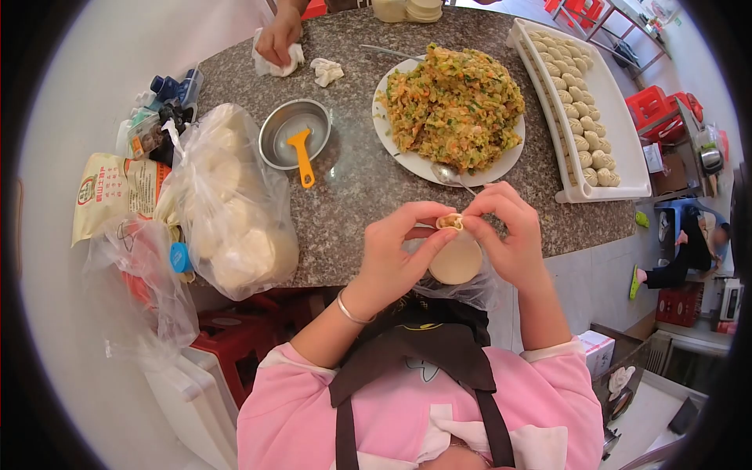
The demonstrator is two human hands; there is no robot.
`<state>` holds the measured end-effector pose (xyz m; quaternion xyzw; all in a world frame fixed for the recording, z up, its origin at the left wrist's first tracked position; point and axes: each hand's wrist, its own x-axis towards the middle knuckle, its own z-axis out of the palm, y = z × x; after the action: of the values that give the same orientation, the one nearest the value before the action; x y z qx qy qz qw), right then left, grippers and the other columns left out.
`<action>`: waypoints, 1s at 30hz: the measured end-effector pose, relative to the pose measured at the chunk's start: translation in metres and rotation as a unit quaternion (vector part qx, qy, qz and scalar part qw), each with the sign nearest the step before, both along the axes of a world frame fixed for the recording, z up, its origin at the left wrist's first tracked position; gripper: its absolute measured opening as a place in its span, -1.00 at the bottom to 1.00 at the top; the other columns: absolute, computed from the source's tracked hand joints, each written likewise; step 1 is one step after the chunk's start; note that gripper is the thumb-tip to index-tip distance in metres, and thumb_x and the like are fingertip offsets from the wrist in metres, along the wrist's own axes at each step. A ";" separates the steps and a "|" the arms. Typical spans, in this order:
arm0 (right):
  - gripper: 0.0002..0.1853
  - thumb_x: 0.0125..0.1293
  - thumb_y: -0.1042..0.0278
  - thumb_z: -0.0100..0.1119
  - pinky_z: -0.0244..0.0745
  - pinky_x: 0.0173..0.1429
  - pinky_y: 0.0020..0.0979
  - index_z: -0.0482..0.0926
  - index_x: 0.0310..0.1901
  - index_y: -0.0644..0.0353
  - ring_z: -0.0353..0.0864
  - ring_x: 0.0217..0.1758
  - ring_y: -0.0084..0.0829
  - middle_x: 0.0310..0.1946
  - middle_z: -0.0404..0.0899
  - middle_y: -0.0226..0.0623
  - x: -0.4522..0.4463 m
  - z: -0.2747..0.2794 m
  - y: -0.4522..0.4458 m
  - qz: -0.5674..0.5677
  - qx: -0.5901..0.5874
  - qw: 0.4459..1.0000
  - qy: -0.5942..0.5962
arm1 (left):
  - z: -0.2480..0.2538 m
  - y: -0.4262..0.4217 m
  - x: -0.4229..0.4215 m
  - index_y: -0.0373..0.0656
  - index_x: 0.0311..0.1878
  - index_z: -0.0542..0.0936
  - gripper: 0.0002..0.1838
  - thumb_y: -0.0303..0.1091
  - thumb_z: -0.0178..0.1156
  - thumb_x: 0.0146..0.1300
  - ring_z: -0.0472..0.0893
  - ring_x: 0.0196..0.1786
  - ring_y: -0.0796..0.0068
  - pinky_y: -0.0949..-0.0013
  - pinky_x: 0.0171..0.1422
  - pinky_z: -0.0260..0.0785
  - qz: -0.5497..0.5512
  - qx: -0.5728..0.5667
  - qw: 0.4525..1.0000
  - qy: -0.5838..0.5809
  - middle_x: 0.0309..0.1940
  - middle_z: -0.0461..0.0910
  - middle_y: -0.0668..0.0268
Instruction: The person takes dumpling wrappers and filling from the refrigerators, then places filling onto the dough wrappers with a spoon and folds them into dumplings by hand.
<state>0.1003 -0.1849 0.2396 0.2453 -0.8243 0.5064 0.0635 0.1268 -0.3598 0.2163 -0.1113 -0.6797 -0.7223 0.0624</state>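
Between my two hands is a small dumpling (450, 222), its filling showing through the top of the wrapper. My left hand (398, 244) cups it from the left, fingers and thumb closed on its edge. From the right, my right hand (507, 229) pinches the rim of the dough. Just below lies a stack of round wrappers (456, 263) at the table's near edge, on clear plastic. Beyond my hands stands a white plate (427, 174) heaped with chopped vegetable filling (458, 106). A metal spoon (448, 174) rests on its near rim.
At the right, a white tray (623, 153) holds rows of pleated dumplings (580, 110). A metal bowl (274, 141) with an orange-handled scraper (301, 157) stands left of the plate. Further left is a plastic bag of dough rounds (235, 211). Another person's hand (278, 39) presses a white cloth (274, 66).
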 end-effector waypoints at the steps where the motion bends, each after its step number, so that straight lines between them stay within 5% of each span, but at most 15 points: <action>1: -0.91 0.09 0.51 0.25 0.40 0.07 -0.29 0.55 -0.37 0.27 0.52 -0.29 -0.29 -0.38 0.53 -0.24 0.000 -0.001 0.000 -0.011 0.002 1.000 0.026 | -0.001 0.001 -0.001 -0.30 -0.12 0.59 -0.79 -0.54 0.28 0.15 0.67 -0.15 0.43 0.41 -0.09 0.59 0.001 0.000 1.000 0.000 -0.17 0.64 0.18; 4: -0.89 0.06 0.51 0.29 0.41 -0.10 -0.31 0.55 -0.37 0.25 0.52 -0.26 -0.22 -0.39 0.54 -0.24 0.002 -0.001 -0.001 -0.022 0.034 0.997 0.067 | -0.005 0.002 -0.003 -0.29 -0.16 0.60 -0.82 -0.54 0.28 0.15 0.67 -0.15 0.42 0.41 -0.10 0.59 0.026 -0.019 0.998 0.053 -0.17 0.63 0.17; 9: -0.91 0.08 0.53 0.26 0.42 -0.09 -0.28 0.54 -0.38 0.26 0.52 -0.26 -0.19 -0.38 0.54 -0.23 0.002 -0.003 -0.002 -0.025 0.021 0.996 0.080 | -0.004 -0.002 -0.002 -0.26 -0.18 0.62 -0.84 -0.56 0.26 0.13 0.66 -0.19 0.37 0.42 -0.13 0.59 0.033 -0.163 0.977 0.137 -0.13 0.60 0.15; 15: -0.93 0.11 0.55 0.22 0.44 -0.14 -0.33 0.53 -0.37 0.28 0.53 -0.26 -0.23 -0.38 0.54 -0.22 0.005 -0.008 -0.004 -0.057 -0.051 0.997 -0.011 | 0.008 0.003 0.000 -0.27 -0.20 0.63 -0.83 -0.58 0.28 0.10 0.65 -0.16 0.37 0.44 -0.13 0.55 0.034 -0.036 0.998 0.041 -0.10 0.57 0.12; 18: -0.94 0.13 0.55 0.21 0.44 -0.16 -0.36 0.52 -0.37 0.30 0.54 -0.26 -0.26 -0.38 0.53 -0.21 0.006 -0.002 -0.004 -0.039 -0.025 0.999 -0.024 | 0.005 -0.004 -0.004 -0.24 -0.18 0.62 -0.82 -0.53 0.29 0.11 0.66 -0.24 0.38 0.42 -0.18 0.56 0.036 -0.177 0.967 0.181 -0.15 0.58 0.17; 22: -0.94 0.15 0.54 0.19 0.43 -0.17 -0.37 0.51 -0.37 0.30 0.53 -0.27 -0.27 -0.39 0.52 -0.21 0.006 -0.004 -0.005 -0.036 -0.030 0.999 -0.003 | -0.002 -0.005 -0.007 -0.25 -0.19 0.63 -0.83 -0.52 0.29 0.11 0.66 -0.24 0.38 0.43 -0.17 0.56 0.014 -0.153 0.978 0.142 -0.17 0.59 0.18; 24: -0.94 0.15 0.53 0.20 0.43 -0.17 -0.37 0.50 -0.37 0.29 0.53 -0.28 -0.26 -0.39 0.52 -0.21 0.005 -0.007 -0.002 -0.035 -0.054 0.997 -0.037 | -0.006 -0.003 -0.008 -0.24 -0.22 0.64 -0.85 -0.52 0.29 0.12 0.67 -0.27 0.35 0.44 -0.20 0.54 -0.012 -0.034 0.998 0.055 -0.21 0.61 0.17; 30: -0.91 0.16 0.48 0.22 0.40 -0.15 -0.42 0.52 -0.35 0.28 0.51 -0.28 -0.34 -0.38 0.50 -0.25 -0.001 0.003 0.001 0.011 -0.007 0.999 -0.040 | -0.005 -0.010 -0.008 -0.23 -0.23 0.66 -0.83 -0.59 0.27 0.08 0.66 -0.22 0.37 0.42 -0.13 0.50 -0.012 -0.129 0.984 0.119 -0.24 0.65 0.15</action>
<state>0.0992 -0.1836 0.2426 0.2336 -0.8199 0.5220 0.0268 0.1185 -0.3698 0.2115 -0.2123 -0.7533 -0.6110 0.1192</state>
